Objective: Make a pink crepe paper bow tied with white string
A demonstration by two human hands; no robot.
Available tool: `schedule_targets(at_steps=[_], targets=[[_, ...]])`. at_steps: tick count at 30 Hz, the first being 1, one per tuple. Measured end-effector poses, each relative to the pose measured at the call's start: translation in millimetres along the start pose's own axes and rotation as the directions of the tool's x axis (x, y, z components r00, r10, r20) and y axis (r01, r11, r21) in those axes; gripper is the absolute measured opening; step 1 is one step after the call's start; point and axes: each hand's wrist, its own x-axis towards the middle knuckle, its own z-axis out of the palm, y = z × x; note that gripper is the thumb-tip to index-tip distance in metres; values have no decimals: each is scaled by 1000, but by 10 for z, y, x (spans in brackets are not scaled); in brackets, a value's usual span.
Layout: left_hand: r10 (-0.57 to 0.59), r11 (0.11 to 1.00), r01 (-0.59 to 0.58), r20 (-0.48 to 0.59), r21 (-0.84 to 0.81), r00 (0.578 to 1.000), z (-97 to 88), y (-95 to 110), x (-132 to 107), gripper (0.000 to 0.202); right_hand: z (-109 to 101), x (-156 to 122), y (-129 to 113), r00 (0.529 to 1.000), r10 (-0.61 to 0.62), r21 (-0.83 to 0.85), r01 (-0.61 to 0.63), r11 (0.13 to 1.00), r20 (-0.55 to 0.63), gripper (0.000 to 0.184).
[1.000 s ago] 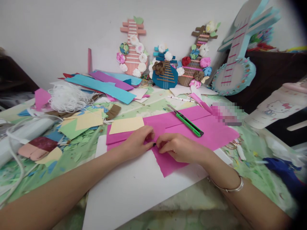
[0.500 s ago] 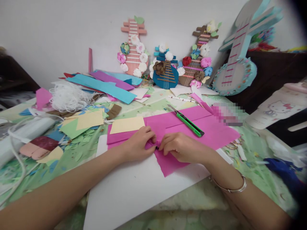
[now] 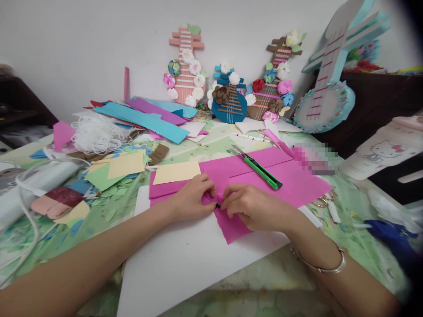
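Bright pink crepe paper [image 3: 277, 176] lies in creased, overlapping sheets on a white board [image 3: 165, 264]. My left hand [image 3: 194, 198] pinches the paper near its torn front edge, fingers curled and thumb pressed in. Close against it, my right hand [image 3: 249, 204] is also closed, its fingertips on the same gathered spot; a small dark bit shows between the two hands. Just what lies under the fingertips is hidden. A green utility knife [image 3: 261, 169], blade out, rests on the pink paper beyond my right hand. A pale yellow paper piece [image 3: 176, 172] lies beside my left hand.
Several decorated paper instruments [image 3: 230, 103] lean against the wall. Behind on the left are blue and purple paper strips [image 3: 142, 121] and tangled white cord [image 3: 95, 134]. Paper scraps [image 3: 127, 165] cover the left side. Scissors [image 3: 322, 201] and a white cup [image 3: 385, 147] stand right.
My right hand has turned and shifted slightly at the pinched spot. My left hand keeps its hold on the paper. The whole view has moved a little.
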Motion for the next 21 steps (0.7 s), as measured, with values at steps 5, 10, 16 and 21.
schedule_targets(at_steps=[5,10,16,21], targets=[[-27,998,29,38,-47,999,-67,-19,48,5,-13,-5,-6,999,42,0,-42,999,6,29],[-76,988,82,47,-133,996,-107,-82,69,6,-17,-5,-3,998,54,10,-54,999,20,28],[-97,974,103,41,-200,994,-114,-178,77,9,-21,-11,0,998,62,8,-62,998,17,30],[-127,964,136,53,-227,990,-127,-208,79,15,-20,-8,-1,997,70,15,-70,997,15,29]])
